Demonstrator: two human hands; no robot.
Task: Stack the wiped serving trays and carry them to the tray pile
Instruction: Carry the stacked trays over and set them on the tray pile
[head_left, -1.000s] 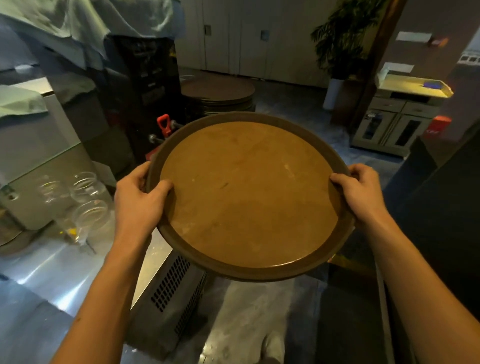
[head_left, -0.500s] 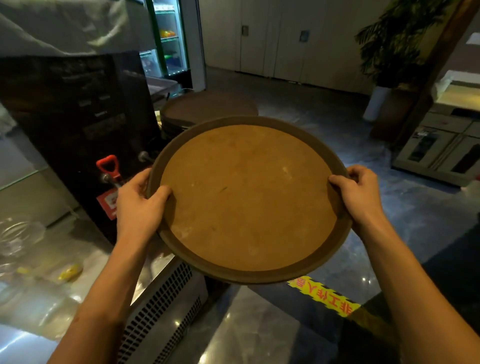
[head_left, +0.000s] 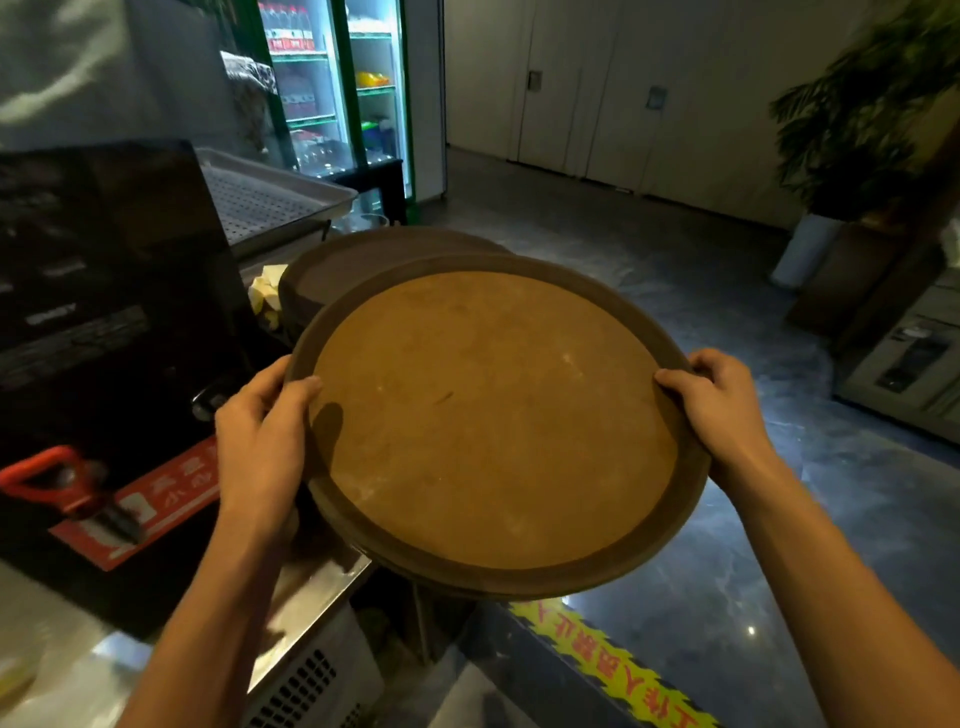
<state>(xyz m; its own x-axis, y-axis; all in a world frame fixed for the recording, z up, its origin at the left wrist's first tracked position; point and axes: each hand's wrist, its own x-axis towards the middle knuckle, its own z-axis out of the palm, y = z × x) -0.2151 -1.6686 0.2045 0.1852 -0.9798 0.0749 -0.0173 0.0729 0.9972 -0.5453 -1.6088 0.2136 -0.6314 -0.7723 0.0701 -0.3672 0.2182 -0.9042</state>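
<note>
I hold a round brown serving tray (head_left: 488, 421) level in front of me; a second rim shows beneath it at the lower edge, so it looks like a stack. My left hand (head_left: 260, 436) grips the left rim with the thumb on top. My right hand (head_left: 717, 410) grips the right rim the same way. Just behind the held tray, partly hidden by it, lies the tray pile (head_left: 363, 265), dark round trays on the counter.
A black hot-water dispenser (head_left: 104, 322) with a red tap handle (head_left: 47, 478) stands at my left on a steel counter (head_left: 317, 577). A perforated metal tray (head_left: 260, 192) and a lit drinks fridge (head_left: 337, 93) are behind. Yellow warning tape (head_left: 613, 670) marks the floor; a potted plant (head_left: 852, 130) stands at the right.
I have walked forward along the counter with the tray in both hands. The tray pile has come much closer and now sits right behind the held tray.
</note>
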